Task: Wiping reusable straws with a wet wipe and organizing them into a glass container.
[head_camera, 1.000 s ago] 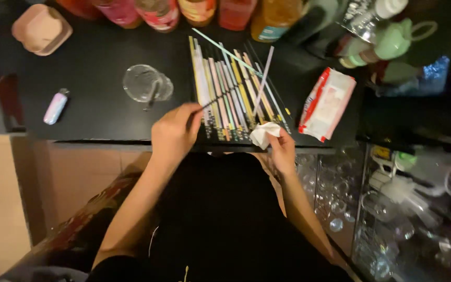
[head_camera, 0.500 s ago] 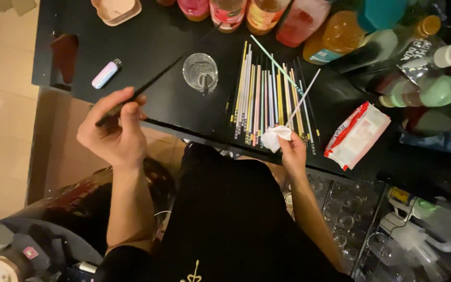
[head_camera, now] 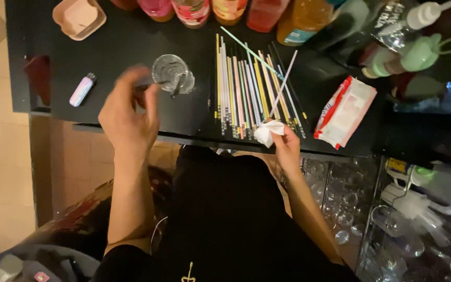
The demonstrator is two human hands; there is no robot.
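The bench point(head_camera: 131, 47) looks dark, smooth and faintly glossy, and the small tumbler point(head_camera: 172, 73) on it is clear glass. The straws point(head_camera: 241, 89) look like smooth coloured plastic, the crumpled wipe point(head_camera: 267, 131) soft white paper, the wipe packet point(head_camera: 346, 112) glossy film.

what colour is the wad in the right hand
White, a crumpled tissue in the right hand; head view.

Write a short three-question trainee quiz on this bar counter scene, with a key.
1. True or false: the right hand holds a crumpled white tissue.
2. What lies nearest the left hand: A) clear round glass, B) red-and-white wipes packet, C) pink square tray?
3. What lies in a row on the black counter between the hands?

Key: 1 true; 2 A; 3 long coloured straws.
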